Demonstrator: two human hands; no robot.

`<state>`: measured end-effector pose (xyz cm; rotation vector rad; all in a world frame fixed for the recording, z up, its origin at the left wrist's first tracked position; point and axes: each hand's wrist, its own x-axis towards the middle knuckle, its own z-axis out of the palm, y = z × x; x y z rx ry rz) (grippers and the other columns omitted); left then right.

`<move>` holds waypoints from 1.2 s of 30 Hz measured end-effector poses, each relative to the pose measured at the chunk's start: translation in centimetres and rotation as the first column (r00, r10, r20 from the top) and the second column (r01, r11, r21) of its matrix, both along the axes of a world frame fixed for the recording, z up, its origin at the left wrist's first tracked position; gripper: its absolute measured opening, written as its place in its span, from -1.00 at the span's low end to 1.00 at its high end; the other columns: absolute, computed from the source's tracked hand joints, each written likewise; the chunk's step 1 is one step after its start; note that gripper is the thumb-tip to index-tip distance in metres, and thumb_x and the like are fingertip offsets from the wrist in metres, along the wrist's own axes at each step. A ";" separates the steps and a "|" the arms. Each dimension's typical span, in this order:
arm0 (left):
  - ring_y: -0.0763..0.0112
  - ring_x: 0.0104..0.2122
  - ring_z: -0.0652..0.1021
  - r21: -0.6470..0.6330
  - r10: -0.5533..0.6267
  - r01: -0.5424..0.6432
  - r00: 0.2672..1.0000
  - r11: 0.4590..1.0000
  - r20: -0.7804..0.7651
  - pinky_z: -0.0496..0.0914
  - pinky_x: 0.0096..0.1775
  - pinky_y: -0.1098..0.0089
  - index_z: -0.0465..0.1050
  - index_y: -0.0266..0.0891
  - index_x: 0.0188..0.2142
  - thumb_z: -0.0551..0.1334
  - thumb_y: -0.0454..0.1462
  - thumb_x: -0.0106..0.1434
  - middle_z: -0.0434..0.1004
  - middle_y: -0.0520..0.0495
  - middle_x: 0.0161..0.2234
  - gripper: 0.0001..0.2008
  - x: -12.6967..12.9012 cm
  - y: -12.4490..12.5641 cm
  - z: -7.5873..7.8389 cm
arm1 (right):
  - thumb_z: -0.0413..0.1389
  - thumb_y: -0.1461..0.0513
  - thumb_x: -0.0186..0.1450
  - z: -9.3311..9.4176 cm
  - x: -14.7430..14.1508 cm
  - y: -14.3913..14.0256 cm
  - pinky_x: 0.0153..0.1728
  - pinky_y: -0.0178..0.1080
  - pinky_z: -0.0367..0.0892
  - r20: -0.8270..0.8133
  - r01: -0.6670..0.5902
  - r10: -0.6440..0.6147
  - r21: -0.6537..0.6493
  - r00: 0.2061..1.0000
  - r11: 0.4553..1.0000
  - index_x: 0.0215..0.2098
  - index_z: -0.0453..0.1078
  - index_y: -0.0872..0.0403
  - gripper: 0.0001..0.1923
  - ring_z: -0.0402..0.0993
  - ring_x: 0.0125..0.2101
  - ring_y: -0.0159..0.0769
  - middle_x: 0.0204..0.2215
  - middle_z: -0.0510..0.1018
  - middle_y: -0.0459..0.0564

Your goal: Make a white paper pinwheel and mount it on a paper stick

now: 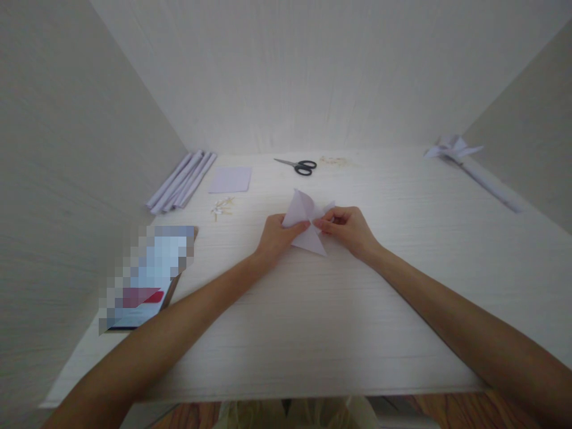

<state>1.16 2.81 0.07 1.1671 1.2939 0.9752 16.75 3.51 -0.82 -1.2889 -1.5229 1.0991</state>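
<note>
A folded piece of pale paper [302, 210] with pointed flaps sits at the middle of the white table [313, 322]. My left hand [277, 235] pinches its left side with thumb and fingers. My right hand [346, 229] grips its right flap, fingers curled over the paper. Both hands meet near the paper's centre, and the lower point of the paper pokes out beneath them.
Black-handled scissors [300, 165] lie at the back. A flat paper square [230, 179], several rolled paper tubes [181, 181] and small pins [221, 207] are at the back left. A blurred booklet [147, 277] lies left. A finished paper pinwheel on a stick [469, 164] lies back right.
</note>
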 end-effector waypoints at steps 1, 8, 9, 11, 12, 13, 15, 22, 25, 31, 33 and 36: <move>0.48 -0.57 0.41 0.000 0.006 -0.006 1.000 1.000 0.000 0.25 -0.52 0.48 0.44 -0.38 -0.48 0.28 -0.19 -0.13 0.47 -0.05 -0.53 -0.74 0.0 0.0 0.0 | 0.17 0.08 -0.03 0.0 0.0 0.0 -0.69 -0.39 -0.03 -0.015 -0.005 0.005 -0.005 1.000 1.000 -0.63 0.35 0.15 -0.72 0.12 -0.71 -0.53 -0.73 0.34 -0.15; 0.45 -0.55 0.43 0.009 -0.003 0.003 1.000 1.000 0.021 0.28 -0.49 0.45 0.44 -0.38 -0.47 0.29 -0.16 -0.13 0.47 -0.06 -0.52 -0.71 -0.1 0.2 -0.4 | 0.20 0.07 -0.08 -0.2 0.3 0.3 -0.67 -0.38 -0.02 -0.124 -0.055 0.048 -0.058 0.991 0.997 -0.64 0.35 0.15 -0.71 0.14 -0.70 -0.52 -0.73 0.34 -0.15; 0.45 -0.55 0.43 0.012 -0.002 0.002 1.000 1.000 0.017 0.28 -0.50 0.46 0.44 -0.38 -0.47 0.29 -0.16 -0.13 0.47 -0.06 -0.52 -0.70 -0.2 0.2 -0.4 | 0.21 0.07 -0.09 -0.2 0.3 0.3 -0.67 -0.38 0.00 -0.141 -0.064 0.054 -0.066 0.989 0.996 -0.64 0.35 0.15 -0.71 0.15 -0.69 -0.52 -0.73 0.34 -0.15; 0.45 -0.56 0.43 0.010 0.003 -0.003 1.000 1.000 0.001 0.27 -0.51 0.46 0.44 -0.38 -0.47 0.29 -0.16 -0.13 0.47 -0.07 -0.53 -0.70 -0.2 0.2 -0.3 | 0.22 0.07 -0.11 -0.2 0.3 0.3 -0.66 -0.37 0.01 -0.159 -0.073 0.060 -0.076 0.985 0.994 -0.64 0.35 0.15 -0.70 0.15 -0.69 -0.51 -0.73 0.34 -0.15; 0.45 -0.56 0.42 0.005 0.006 -0.006 1.000 1.000 -0.011 0.27 -0.52 0.46 0.44 -0.38 -0.47 0.28 -0.16 -0.13 0.47 -0.07 -0.53 -0.71 -0.1 0.1 -0.3 | 0.22 0.08 -0.11 -0.2 0.3 0.3 -0.66 -0.37 0.01 -0.159 -0.071 0.057 -0.080 0.986 0.994 -0.64 0.36 0.15 -0.71 0.15 -0.69 -0.52 -0.73 0.34 -0.16; 0.46 -0.56 0.42 0.001 0.008 -0.008 1.000 1.000 -0.019 0.26 -0.52 0.47 0.44 -0.38 -0.47 0.28 -0.17 -0.13 0.47 -0.07 -0.52 -0.71 -0.1 0.1 -0.2 | 0.23 0.08 -0.11 -0.1 0.3 0.3 -0.67 -0.38 0.00 -0.154 -0.064 0.051 -0.083 0.987 0.994 -0.65 0.35 0.15 -0.71 0.14 -0.70 -0.52 -0.74 0.33 -0.16; 0.46 -0.56 0.42 -0.003 0.005 -0.005 1.000 1.000 -0.011 0.26 -0.52 0.47 0.44 -0.38 -0.46 0.28 -0.17 -0.12 0.47 -0.07 -0.52 -0.72 -0.1 0.0 -0.1 | 0.23 0.09 -0.11 0.0 0.1 0.2 -0.68 -0.38 -0.03 -0.133 -0.048 0.036 -0.083 0.990 0.995 -0.65 0.35 0.16 -0.72 0.12 -0.71 -0.54 -0.75 0.33 -0.16; 0.45 -0.55 0.43 0.012 -0.010 0.010 1.000 1.000 0.000 0.28 -0.50 0.46 0.45 -0.38 -0.45 0.28 -0.18 -0.12 0.48 -0.07 -0.51 -0.72 -0.1 0.1 -0.3 | 0.17 0.08 -0.05 0.0 0.0 0.2 -0.69 -0.39 -0.04 -0.026 0.000 -0.001 -0.043 1.000 0.999 -0.65 0.35 0.15 -0.72 0.11 -0.72 -0.53 -0.75 0.33 -0.16; 0.45 -0.55 0.43 0.012 -0.004 0.004 1.000 1.000 0.004 0.28 -0.50 0.46 0.45 -0.38 -0.46 0.28 -0.17 -0.13 0.48 -0.08 -0.50 -0.72 -0.1 0.2 -0.5 | 0.16 0.08 -0.03 0.1 -0.1 0.2 -0.70 -0.39 -0.04 0.012 0.009 -0.008 -0.030 1.000 1.000 -0.65 0.34 0.15 -0.72 0.11 -0.72 -0.53 -0.75 0.32 -0.15; 0.46 -0.56 0.43 0.006 0.004 -0.004 1.000 1.000 -0.005 0.27 -0.52 0.47 0.45 -0.38 -0.47 0.28 -0.19 -0.13 0.47 -0.07 -0.52 -0.73 0.0 0.1 -0.3 | 0.15 0.09 -0.02 0.2 -0.2 0.1 -0.71 -0.39 -0.04 0.060 0.012 -0.012 -0.008 0.998 1.000 -0.66 0.33 0.15 -0.73 0.11 -0.73 -0.53 -0.76 0.31 -0.15; 0.46 -0.56 0.43 0.005 -0.005 0.005 1.000 1.000 0.006 0.27 -0.51 0.47 0.44 -0.38 -0.46 0.28 -0.18 -0.12 0.47 -0.07 -0.51 -0.73 0.0 0.1 -0.3 | 0.15 0.10 -0.02 0.3 -0.2 0.0 -0.71 -0.40 -0.03 0.060 0.015 -0.014 -0.009 0.998 1.000 -0.65 0.33 0.15 -0.74 0.11 -0.73 -0.53 -0.76 0.31 -0.15; 0.46 -0.56 0.42 0.000 -0.009 0.009 1.000 1.000 0.009 0.27 -0.50 0.46 0.44 -0.38 -0.47 0.28 -0.19 -0.12 0.46 -0.07 -0.53 -0.73 0.0 0.1 -0.3 | 0.15 0.12 -0.02 0.3 -0.2 0.0 -0.72 -0.40 -0.03 0.060 0.011 -0.010 -0.013 0.998 1.000 -0.65 0.33 0.16 -0.75 0.11 -0.72 -0.54 -0.75 0.31 -0.15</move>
